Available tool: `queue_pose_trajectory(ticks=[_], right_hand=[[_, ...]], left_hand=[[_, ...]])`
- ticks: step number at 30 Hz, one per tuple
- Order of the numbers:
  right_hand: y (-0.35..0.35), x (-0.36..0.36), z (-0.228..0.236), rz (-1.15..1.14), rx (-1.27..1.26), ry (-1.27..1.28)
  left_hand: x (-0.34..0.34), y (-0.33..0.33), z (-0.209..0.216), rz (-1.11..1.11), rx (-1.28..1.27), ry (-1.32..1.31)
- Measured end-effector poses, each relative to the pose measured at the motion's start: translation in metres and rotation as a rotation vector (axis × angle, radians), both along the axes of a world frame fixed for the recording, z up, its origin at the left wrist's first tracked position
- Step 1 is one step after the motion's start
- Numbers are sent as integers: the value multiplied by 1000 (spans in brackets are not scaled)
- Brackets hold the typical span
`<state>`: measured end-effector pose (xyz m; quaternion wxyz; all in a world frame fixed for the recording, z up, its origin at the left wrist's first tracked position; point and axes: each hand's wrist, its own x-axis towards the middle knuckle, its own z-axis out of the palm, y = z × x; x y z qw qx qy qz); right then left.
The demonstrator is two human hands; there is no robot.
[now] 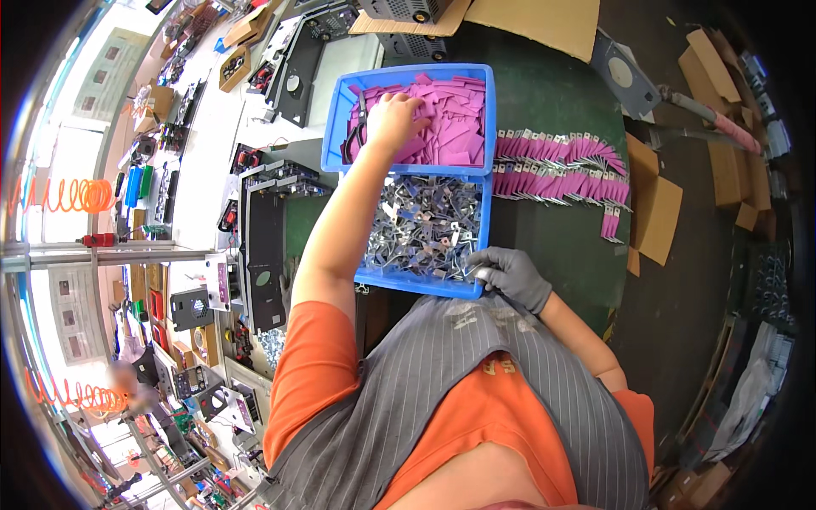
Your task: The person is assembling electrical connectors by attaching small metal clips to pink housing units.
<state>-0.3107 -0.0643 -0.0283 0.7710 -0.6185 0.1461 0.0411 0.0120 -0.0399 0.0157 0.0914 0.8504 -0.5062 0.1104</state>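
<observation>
My bare left hand (396, 124) is over the far blue bin (331, 127), its fingers apart among loose flat pink strips (459, 127). Black-handled scissors (360, 127) stand in that bin, left of the hand. Nearer to me, a second blue bin (485, 212) holds a heap of small bent metal brackets (421, 225). At its near right corner is my right hand (517, 279) in a grey glove, fingers curled with thumb and forefinger close together over the rim. What lies between those fingertips is too small to make out.
Two rows of brackets with pink strips (557, 183) lie on the green table (544, 102), right of the bins. Black metal housings (263, 246) stand to the left. Cardboard (654, 204) lies past the right edge, and a black perforated box (412, 42) stands at the back.
</observation>
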Motion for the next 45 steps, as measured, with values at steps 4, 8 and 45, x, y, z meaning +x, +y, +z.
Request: queue_pose_trajectory(ticks=[4,8,45], right_hand=[[-1,-4,-6,7,65,28],[-4,-7,-10,-1,109,16],[-31,-38,107,-333,-160,-475]], left_hand=[[2,-8,-6,19,26,-31],[7,1,0,8,-296,198],[-169,66,41,-195,-408,569]])
